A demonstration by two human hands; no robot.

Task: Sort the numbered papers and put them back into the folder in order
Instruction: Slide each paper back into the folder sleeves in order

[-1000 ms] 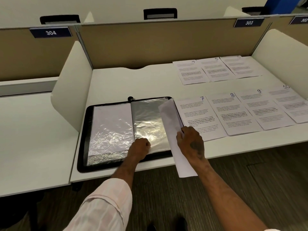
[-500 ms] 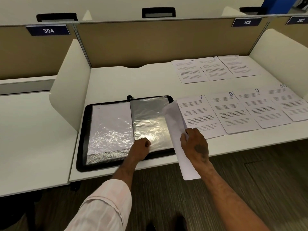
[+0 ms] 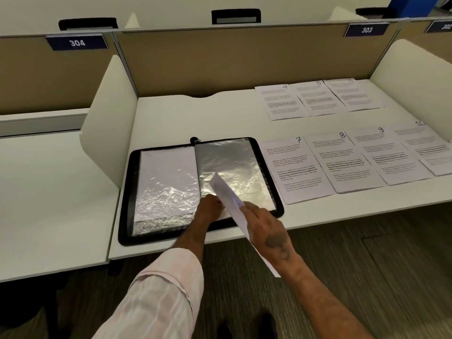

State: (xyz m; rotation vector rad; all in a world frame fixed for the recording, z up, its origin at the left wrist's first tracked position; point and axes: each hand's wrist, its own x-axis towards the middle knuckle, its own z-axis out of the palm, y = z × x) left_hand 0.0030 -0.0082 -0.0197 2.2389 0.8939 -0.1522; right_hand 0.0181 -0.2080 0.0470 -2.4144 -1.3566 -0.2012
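Note:
A black-edged folder (image 3: 126, 189) lies open on the white desk, showing shiny plastic sleeves; the left sleeve (image 3: 166, 182) has a sheet inside. My left hand (image 3: 210, 209) pinches the lower edge of the right sleeve (image 3: 232, 162). My right hand (image 3: 269, 228) grips a white paper (image 3: 225, 189), tilted on edge with its tip over the right sleeve. Papers marked 7 (image 3: 293, 167), 8 (image 3: 342, 160), 9 (image 3: 384, 152) and 10 (image 3: 425, 145) lie in a row to the right. Papers 4 (image 3: 281, 101), 5 (image 3: 318, 96) and one more (image 3: 354, 94) lie behind them.
White side dividers (image 3: 107, 118) stand at both ends of the desk, with a tan back panel (image 3: 232, 59) behind. A neighbouring desk (image 3: 49, 192) lies to the left. The floor (image 3: 342, 265) is below the front edge.
My right hand has carried the held paper leftward from beside the folder to above its right sleeve. My left hand stays at the sleeve's lower edge.

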